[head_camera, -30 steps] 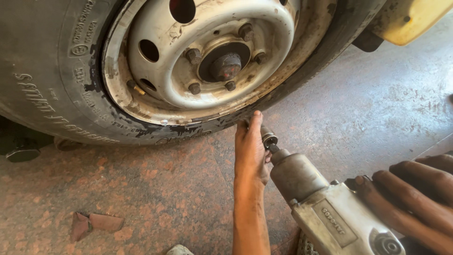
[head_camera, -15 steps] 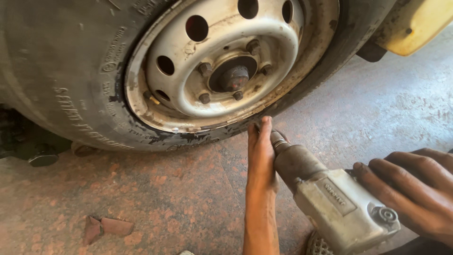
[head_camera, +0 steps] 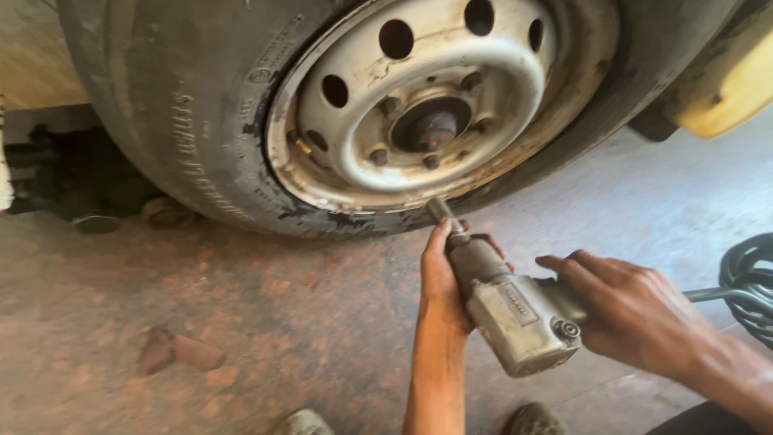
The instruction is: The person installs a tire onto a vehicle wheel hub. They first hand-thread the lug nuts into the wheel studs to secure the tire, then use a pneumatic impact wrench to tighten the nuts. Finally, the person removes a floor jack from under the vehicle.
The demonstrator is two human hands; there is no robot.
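Observation:
A large worn tyre (head_camera: 185, 121) on a pale steel rim (head_camera: 483, 105) with several lug nuts around a dark hub (head_camera: 433, 127) fills the top of the view. I hold a metal impact wrench (head_camera: 507, 302) low in front of it, its socket tip (head_camera: 439, 211) just below the rim's lower edge. My left hand (head_camera: 443, 278) cups the wrench's nose from the left. My right hand (head_camera: 632, 310) grips its rear handle.
The floor (head_camera: 241, 322) is reddish stained concrete with a broken stone piece (head_camera: 173, 352) at lower left. A coiled black air hose (head_camera: 749, 282) lies at the right edge. A yellow body panel (head_camera: 725, 89) hangs at upper right. Shoe tips (head_camera: 531, 419) show at the bottom.
The wrench and both hands have risen toward the wheel; the socket tip now sits just under the rim. The view has shifted so the wheel appears further right.

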